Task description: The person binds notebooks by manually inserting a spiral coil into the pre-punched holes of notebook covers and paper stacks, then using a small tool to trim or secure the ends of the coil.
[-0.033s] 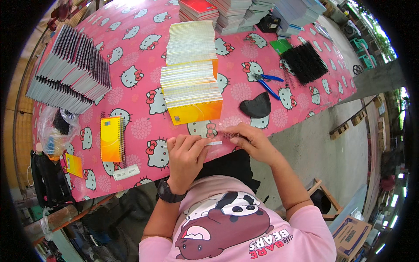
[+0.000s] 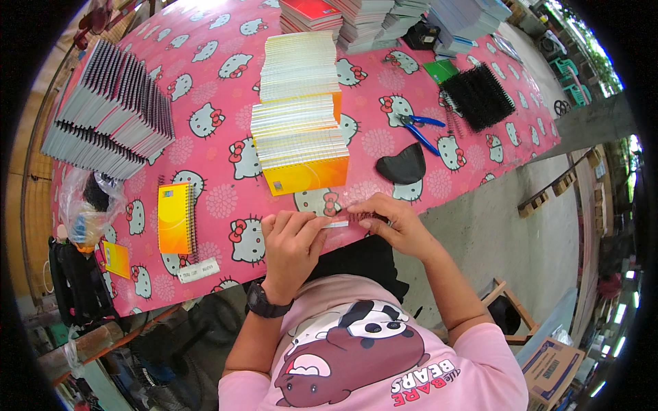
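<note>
Near the table's front edge, my left hand is closed around a small notebook. Only its narrow white edge shows; the fingers cover the rest. Just right of it, my right hand pinches a dark spiral binding coil between thumb and fingers. The coil's left end lies close to the notebook's edge; whether it passes through the holes is too small to tell. Beyond my hands stands a long row of yellow-orange notebooks without coils. A coil-bound yellow notebook lies to the left.
Stacks of spiral-bound notebooks rise at the left. Blue-handled pliers, a black curved piece and a pile of black coils lie at the right. A white label strip is near the front edge. More book stacks stand at the back.
My right hand's fingertips have shifted slightly left along the coil, toward the notebook. My left hand stays in place.
</note>
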Available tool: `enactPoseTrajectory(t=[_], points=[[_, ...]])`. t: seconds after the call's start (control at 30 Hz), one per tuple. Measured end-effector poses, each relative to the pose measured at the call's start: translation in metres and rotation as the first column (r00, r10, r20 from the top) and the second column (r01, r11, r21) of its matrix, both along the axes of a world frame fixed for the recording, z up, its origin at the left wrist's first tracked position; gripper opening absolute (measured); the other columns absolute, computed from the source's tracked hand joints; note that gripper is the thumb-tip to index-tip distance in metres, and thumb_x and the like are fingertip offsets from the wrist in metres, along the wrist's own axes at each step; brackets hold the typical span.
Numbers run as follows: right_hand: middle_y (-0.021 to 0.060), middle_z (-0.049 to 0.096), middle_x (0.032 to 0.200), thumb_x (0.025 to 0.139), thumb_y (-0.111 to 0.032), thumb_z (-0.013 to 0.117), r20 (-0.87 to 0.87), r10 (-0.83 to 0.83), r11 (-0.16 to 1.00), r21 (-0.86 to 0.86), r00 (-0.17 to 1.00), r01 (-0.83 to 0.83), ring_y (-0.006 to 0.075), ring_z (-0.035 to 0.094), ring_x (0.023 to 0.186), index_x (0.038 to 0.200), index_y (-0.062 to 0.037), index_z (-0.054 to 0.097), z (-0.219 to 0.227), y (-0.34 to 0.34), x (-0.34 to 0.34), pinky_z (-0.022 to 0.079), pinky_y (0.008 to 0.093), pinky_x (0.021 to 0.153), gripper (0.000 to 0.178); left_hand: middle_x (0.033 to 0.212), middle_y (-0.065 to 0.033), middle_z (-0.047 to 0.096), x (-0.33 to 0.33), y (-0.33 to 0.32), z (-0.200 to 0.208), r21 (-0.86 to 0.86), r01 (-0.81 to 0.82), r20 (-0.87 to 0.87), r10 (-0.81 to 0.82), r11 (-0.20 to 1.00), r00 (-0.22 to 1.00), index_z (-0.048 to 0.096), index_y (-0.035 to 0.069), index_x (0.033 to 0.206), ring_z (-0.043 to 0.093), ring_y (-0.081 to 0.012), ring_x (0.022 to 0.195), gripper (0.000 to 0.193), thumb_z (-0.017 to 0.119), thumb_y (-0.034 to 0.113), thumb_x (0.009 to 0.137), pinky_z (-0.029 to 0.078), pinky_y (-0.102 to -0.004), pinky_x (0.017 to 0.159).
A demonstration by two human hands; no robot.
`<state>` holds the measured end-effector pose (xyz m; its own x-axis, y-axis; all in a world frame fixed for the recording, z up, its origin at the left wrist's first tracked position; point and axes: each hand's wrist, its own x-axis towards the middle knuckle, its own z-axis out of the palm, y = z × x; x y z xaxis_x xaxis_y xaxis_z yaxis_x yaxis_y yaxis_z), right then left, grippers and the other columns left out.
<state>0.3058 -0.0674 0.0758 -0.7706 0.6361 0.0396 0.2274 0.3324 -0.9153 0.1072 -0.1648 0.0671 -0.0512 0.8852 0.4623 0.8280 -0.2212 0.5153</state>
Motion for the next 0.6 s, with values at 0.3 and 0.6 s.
enactPoseTrajectory(t=[0.3, 0.6], points=[[0.0079, 0.061, 0.093, 0.085, -0.004, 0.057, -0.053, 0.015, 1.0, 0.022, 0.998, -0.014, 0.0191, 0.057, 0.088, 0.102, -0.0039, 0.064, -0.003, -0.004, -0.002, 0.045, 0.0305, 0.075, 0.018, 0.08, 0.0, 0.06, 0.0, 0.0, 0.003, -0.011, 0.014, -0.003, -0.014, 1.0, 1.0, 0.067, 0.013, 0.087, 0.054, -0.0192, 0.078, 0.018, 0.072, 0.012, 0.069, 0.034, -0.0345, 0.074], [0.0054, 0.06, 0.078, 0.086, -0.005, 0.057, -0.001, 0.029, 0.973, 0.228, 1.0, -0.028, 0.0138, 0.054, 0.066, 0.131, -0.0071, 0.043, 0.01, -0.002, -0.01, 0.046, 0.0257, 0.061, 0.047, 0.089, -0.0036, 0.06, 0.014, -0.003, 0.01, -0.019, -0.001, 0.028, 0.002, 1.0, 1.0, 0.063, 0.011, 0.094, 0.054, -0.0224, 0.084, 0.027, 0.071, 0.011, 0.068, 0.035, -0.0364, 0.077]])
